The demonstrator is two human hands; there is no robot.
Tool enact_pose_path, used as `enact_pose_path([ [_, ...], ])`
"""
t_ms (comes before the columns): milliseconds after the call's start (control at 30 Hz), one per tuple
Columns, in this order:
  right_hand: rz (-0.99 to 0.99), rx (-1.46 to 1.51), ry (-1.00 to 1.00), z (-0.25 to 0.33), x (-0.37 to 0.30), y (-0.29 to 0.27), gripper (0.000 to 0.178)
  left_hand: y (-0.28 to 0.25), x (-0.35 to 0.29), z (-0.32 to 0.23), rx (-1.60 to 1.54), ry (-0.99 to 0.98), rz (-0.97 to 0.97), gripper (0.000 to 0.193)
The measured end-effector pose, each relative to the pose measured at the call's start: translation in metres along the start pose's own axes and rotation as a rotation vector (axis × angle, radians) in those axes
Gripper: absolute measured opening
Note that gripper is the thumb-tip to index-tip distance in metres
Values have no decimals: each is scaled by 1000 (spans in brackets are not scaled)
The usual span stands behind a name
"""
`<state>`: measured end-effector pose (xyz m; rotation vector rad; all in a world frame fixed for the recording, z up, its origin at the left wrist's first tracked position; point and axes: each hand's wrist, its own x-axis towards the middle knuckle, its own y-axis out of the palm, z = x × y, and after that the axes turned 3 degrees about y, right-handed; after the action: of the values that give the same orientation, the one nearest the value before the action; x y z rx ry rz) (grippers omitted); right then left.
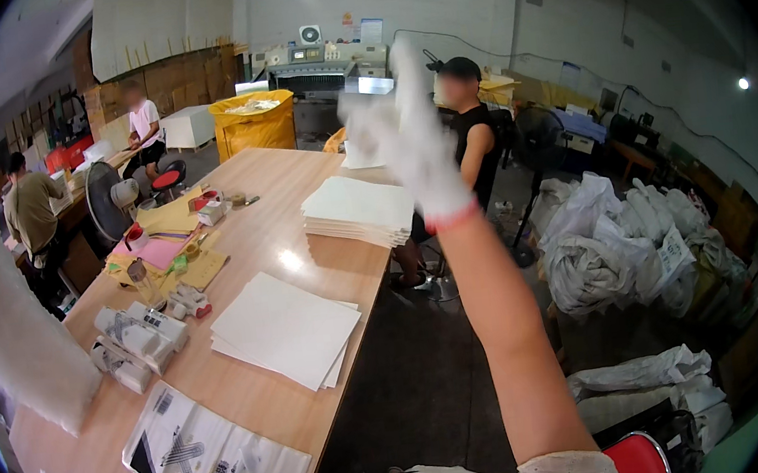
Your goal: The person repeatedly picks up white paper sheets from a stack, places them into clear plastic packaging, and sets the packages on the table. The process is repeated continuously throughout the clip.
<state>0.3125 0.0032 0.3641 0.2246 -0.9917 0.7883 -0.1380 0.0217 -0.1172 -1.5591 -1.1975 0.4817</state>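
My right hand (415, 140), in a white knitted glove with a red cuff, is raised high in front of me at the end of my outstretched arm. It is smeared by motion, but its fingers look stretched apart and nothing shows in them. Behind and below it, a thick stack of white sheets (358, 209) lies at the right edge of the wooden table (280, 178). Nearer to me is a lower pile of white sheets (285, 328), slightly fanned. I do not see my left hand.
Small white packages (142, 340), a glove (190, 301) and a printed plastic wrapper (208, 453) lie on the table. Tape rolls and coloured papers are farther left. A person in black (471, 125) sits beyond my arm. White sacks (619, 239) are heaped at right.
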Motion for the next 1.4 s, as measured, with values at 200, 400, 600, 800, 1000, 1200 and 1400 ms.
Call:
enact_pose_path([
  [200, 13, -88, -374, -16, -50, 46, 73, -6, 3, -18, 192, 156, -128, 16],
  [400, 1161, 188, 682, -93, -277, 115, 51, 3, -7, -4, 24, -53, -29, 19],
  [600, 1120, 537, 912, -67, -371, 108, 23, -21, 0, -21, -132, -219, 140, 19],
  [800, 1081, 671, 1324, -96, -425, 111, 45, 3, -3, -17, -58, -142, 16, 23],
  [1000, 1107, 560, 1292, -109, -431, 107, 46, 8, -1, -22, -136, -164, -86, 19],
  [1200, 1081, 661, 1388, -108, -451, 130, 39, 5, -4, 6, -529, -461, -114, 13],
  [1400, 1141, 791, 1016, -86, -464, 253, 46, -25, 28, -7, -256, -493, 133, 20],
])
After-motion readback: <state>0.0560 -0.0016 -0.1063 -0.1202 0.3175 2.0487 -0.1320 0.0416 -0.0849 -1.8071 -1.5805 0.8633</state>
